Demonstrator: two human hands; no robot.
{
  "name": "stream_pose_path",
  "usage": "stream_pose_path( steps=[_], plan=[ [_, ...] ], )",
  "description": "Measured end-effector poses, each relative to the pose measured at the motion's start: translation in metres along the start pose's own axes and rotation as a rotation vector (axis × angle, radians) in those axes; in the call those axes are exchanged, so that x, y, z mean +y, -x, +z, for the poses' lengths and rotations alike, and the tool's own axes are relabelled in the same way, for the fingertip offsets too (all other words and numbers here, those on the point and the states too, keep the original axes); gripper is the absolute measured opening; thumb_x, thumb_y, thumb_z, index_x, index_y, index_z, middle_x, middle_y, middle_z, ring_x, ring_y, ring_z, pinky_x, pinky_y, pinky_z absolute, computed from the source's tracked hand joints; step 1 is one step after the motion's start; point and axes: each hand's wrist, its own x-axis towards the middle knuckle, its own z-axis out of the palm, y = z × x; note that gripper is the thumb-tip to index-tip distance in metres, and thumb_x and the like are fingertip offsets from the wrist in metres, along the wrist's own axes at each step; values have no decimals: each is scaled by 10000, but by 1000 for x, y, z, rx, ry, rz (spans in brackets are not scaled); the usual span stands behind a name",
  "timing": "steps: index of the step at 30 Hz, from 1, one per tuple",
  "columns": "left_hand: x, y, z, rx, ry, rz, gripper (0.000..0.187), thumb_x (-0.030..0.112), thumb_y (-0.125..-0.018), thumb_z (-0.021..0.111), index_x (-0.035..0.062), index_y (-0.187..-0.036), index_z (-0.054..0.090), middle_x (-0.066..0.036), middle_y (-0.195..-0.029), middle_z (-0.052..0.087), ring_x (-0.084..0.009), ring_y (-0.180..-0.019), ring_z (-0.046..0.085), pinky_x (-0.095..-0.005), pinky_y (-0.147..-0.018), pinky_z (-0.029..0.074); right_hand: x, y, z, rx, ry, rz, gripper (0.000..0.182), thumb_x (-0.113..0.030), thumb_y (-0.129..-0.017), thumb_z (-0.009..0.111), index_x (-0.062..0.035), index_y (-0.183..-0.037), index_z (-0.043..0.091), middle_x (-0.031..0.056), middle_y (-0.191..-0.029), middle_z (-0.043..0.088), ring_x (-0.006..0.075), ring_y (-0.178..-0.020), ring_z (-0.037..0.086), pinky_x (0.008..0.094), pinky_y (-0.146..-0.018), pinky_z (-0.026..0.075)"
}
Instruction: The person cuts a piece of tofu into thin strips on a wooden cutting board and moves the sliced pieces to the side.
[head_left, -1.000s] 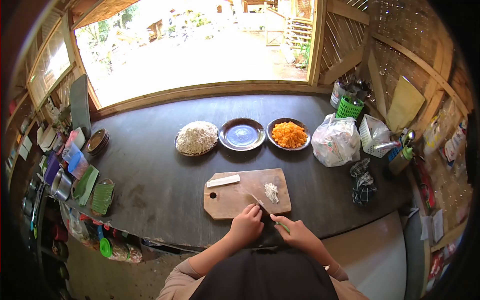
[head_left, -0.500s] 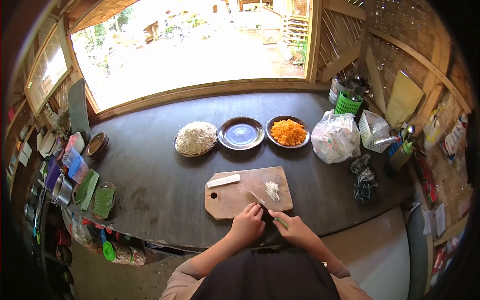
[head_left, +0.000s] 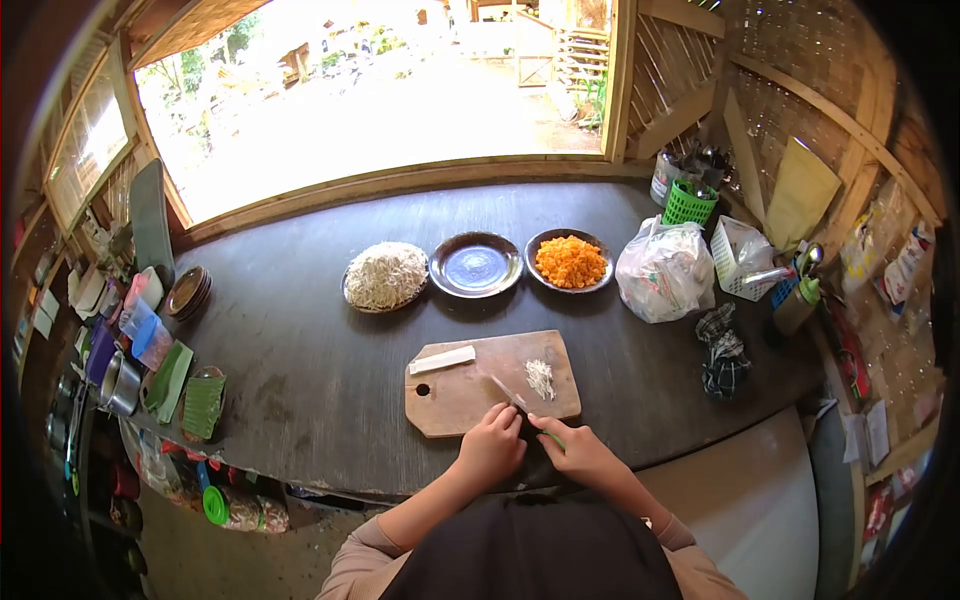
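Observation:
A wooden cutting board (head_left: 470, 405) with a hole at its left end lies before me. My right hand (head_left: 583, 455) is closed around the green handle of a knife (head_left: 510, 393), whose blade points up and left over the board's near edge. Beside the blade, the fingers of my left hand (head_left: 492, 440) are curled together at that edge; what they hold, if anything, is hidden. A white strip (head_left: 442, 360) rests at the board's upper left. On its right side sits a small heap of thin white shreds (head_left: 539, 380).
Behind the board stand a plate of white shreds (head_left: 385, 275), a bare dark plate (head_left: 476, 265) and a plate of orange pieces (head_left: 570, 262). To the right are a plastic bag (head_left: 665, 270), a dark checked cloth (head_left: 722, 352) and a white basket (head_left: 735, 262). Green leaf pieces (head_left: 204, 403) lie left.
The view has shifted slightly, so everything sits a little further left. Both hands and the knife keep nearly the same place over the board.

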Motion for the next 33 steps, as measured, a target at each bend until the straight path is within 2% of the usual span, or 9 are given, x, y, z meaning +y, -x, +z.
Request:
stream_pose_path(
  steps=[3, 5, 9, 11, 14, 17, 23, 27, 33],
  plan=[
    [0, -2, 0, 19, 7, -21, 346, 170, -769, 666, -22, -1057, 661, -145, -1175, 639, -289, -1202, 571, -354, -958, 510, -2, 2, -6, -11, 4, 12, 334, -155, -962, 581, -93, -1290, 589, 245, -962, 678, 436, -839, 664, 454, -722, 534],
    [2, -1, -2, 22, 13, -34, 337, 166, -767, 666, -15, -1052, 662, -144, -1172, 637, -288, -1200, 572, -352, -952, 514, 2, 8, -7, 8, -1, -5, 328, -164, -963, 588, -104, -1285, 587, 264, -867, 656, 420, -759, 667, 404, -665, 512],
    [3, -1, -3, 8, 31, -49, 341, 171, -766, 667, -13, -1053, 662, -140, -1171, 637, -286, -1198, 572, -351, -948, 516, 7, 1, 1, 24, -23, -40, 328, -171, -964, 587, -105, -1285, 588, 261, -870, 659, 418, -760, 670, 403, -670, 512],
    [3, -1, -2, 26, 29, -39, 341, 173, -765, 665, -19, -1048, 659, -142, -1167, 637, -286, -1195, 573, -352, -952, 513, 4, -4, 1, -33, 7, 62, 332, -184, -969, 580, -106, -1291, 584, 243, -932, 677, 415, -807, 675, 400, -711, 515],
    [1, 0, 3, 52, -12, -7, 340, 171, -767, 663, -20, -1047, 655, -143, -1165, 636, -289, -1191, 574, -355, -948, 514, -7, 0, -8, -75, 14, 146, 334, -180, -970, 578, -105, -1295, 583, 244, -934, 675, 415, -799, 675, 399, -705, 515],
    [4, -2, -3, 25, 1, -26, 337, 170, -766, 664, -20, -1044, 658, -146, -1165, 637, -289, -1188, 576, -356, -947, 515, -2, 9, -11, -55, -4, 99, 331, -177, -970, 577, -103, -1293, 583, 261, -899, 663, 422, -768, 670, 401, -686, 515],
    [4, -2, -2, 29, -10, -22, 327, 166, -767, 663, -22, -1035, 666, -143, -1160, 640, -288, -1183, 580, -358, -943, 519, 2, -2, 2, -31, 24, 64, 340, -188, -971, 577, -112, -1302, 584, 245, -956, 680, 399, -803, 687, 396, -716, 522],
    [2, -3, -1, 15, 4, -37, 324, 164, -768, 663, -22, -1034, 666, -144, -1159, 640, -290, -1181, 581, -359, -942, 519, 4, 3, -3, -3, 3, 20, 341, -182, -969, 578, -119, -1304, 585, 248, -927, 676, 400, -782, 684, 400, -712, 522],
    [4, -3, -3, 0, -14, -28, 318, 165, -768, 667, -20, -1026, 668, -145, -1154, 640, -288, -1182, 580, -353, -947, 516, 0, 4, -4, -77, 12, 161, 342, -169, -964, 581, -120, -1303, 584, 237, -969, 683, 411, -837, 676, 401, -742, 530]
  ],
)
